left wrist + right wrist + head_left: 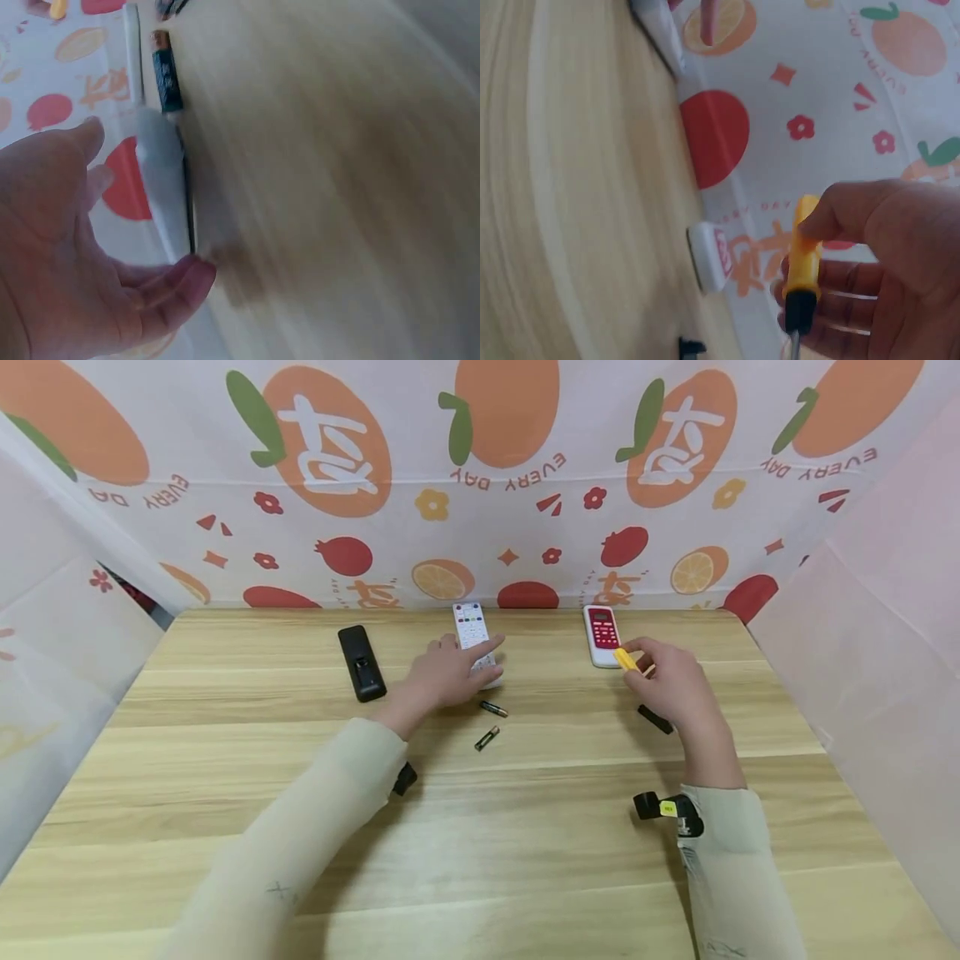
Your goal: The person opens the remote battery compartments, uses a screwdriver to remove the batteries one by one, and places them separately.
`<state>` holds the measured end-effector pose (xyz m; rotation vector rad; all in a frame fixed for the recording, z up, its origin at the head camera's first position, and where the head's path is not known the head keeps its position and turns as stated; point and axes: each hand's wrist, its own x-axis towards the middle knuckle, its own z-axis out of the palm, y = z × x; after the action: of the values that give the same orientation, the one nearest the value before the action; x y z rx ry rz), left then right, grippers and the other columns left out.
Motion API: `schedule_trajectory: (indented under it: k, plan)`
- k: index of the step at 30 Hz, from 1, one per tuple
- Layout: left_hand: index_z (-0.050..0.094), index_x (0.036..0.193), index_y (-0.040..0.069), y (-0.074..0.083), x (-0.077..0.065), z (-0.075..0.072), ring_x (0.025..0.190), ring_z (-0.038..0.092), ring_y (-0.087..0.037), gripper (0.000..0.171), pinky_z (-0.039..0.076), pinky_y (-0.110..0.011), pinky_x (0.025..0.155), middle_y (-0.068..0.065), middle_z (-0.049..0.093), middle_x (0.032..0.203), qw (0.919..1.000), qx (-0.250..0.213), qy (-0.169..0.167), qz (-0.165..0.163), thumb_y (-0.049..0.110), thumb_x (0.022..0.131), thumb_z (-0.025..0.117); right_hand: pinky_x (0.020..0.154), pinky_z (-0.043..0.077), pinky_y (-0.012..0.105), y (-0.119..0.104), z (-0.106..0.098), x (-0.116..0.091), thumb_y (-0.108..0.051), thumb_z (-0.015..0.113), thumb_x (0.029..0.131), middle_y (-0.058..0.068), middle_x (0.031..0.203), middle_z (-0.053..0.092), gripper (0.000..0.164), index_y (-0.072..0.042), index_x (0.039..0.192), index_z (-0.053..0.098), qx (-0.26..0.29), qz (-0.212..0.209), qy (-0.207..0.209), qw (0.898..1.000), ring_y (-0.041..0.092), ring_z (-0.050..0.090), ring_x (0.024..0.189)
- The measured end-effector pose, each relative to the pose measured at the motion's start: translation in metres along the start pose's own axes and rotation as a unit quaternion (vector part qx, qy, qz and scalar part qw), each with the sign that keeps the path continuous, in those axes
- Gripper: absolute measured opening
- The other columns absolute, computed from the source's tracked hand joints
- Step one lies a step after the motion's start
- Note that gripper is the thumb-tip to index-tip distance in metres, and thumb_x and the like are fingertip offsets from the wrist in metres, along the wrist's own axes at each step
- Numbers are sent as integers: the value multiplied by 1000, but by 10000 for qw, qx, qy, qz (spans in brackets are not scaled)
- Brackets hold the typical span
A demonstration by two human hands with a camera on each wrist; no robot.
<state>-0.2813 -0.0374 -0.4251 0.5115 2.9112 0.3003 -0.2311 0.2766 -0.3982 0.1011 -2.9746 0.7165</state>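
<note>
- Right hand [672,683], right of centre in frame: I'm pinching a yellow-handled screwdriver [805,255] between thumb and fingers. Black collar and metal shaft are pointing toward the bottom of the right wrist view; blade is falling out of frame, can't tell its type.
- Screwdriver handling, my guess: light, stiff, hard plastic handle, little slip. Handle is offering the hold; for real torque I'd be wanting palm over the butt.
- Left hand [446,672], upper middle of frame: I'm holding index and thumb spread over the white remote control [471,627]. In the left wrist view the lower fingertips are looking to be meeting its edge; can't tell if they're pressing.
- White remote, judging: light, rigid shell, smooth so a bit slippery. I'd be taking it by the long side edges, mid-length, off the buttons.
- Two small batteries [493,709], [487,738] are lying just below the white remote, mid-frame. Probably dense for their size, prone to rolling; fingertip pinch round the barrel.
- Red-and-white remote [603,639] is lying at upper right, just beside the screwdriver handle in the head view. Likely the same stiff shell; side edges again.
- Black remote [362,664] is sitting upper left, black plastic strip [656,719] below my right hand. Strip is looking thin; I'd be going gently on it.
</note>
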Motion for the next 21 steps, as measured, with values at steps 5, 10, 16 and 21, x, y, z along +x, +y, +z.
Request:
schedule_trajectory:
  k: [5, 10, 16, 21]
  plan:
    - [28, 139, 47, 14, 11, 10, 107, 33, -41, 58, 43, -46, 65, -32, 36, 126, 9988, 392, 30, -303, 69, 87, 22, 60, 39, 36, 11, 3, 1, -19, 57, 88, 11, 96, 58, 35, -20, 122, 57, -578, 335, -679, 9955, 26, 52, 76]
    - [44, 132, 36, 23, 14, 11, 97, 36, -38, 57, 42, -43, 63, -31, 40, 116, 9969, 482, 248, -567, 67, 87, 31, 64, 40, 39, 19, 6, 2, -23, 58, 89, 13, 99, 59, 35, -20, 124, 56, -831, 544, -923, 9908, 27, 52, 81]
    - [54, 116, 32, 21, 12, 11, 92, 39, -35, 41, 42, -42, 61, -25, 43, 110, 9975, -31, 431, -556, 57, 86, 46, 66, 40, 41, 24, 9, 4, -18, 56, 90, 13, 99, 60, 35, -19, 124, 56, -927, 639, -978, 9888, 28, 53, 82]
    - [57, 99, 29, 13, 11, 12, 86, 42, -32, 21, 40, -41, 61, -17, 51, 99, 9961, -491, 654, -338, 43, 83, 54, 65, 40, 40, 25, 13, 4, -15, 54, 90, 12, 98, 59, 34, -19, 124, 55, -922, 663, -1059, 9879, 28, 52, 81]
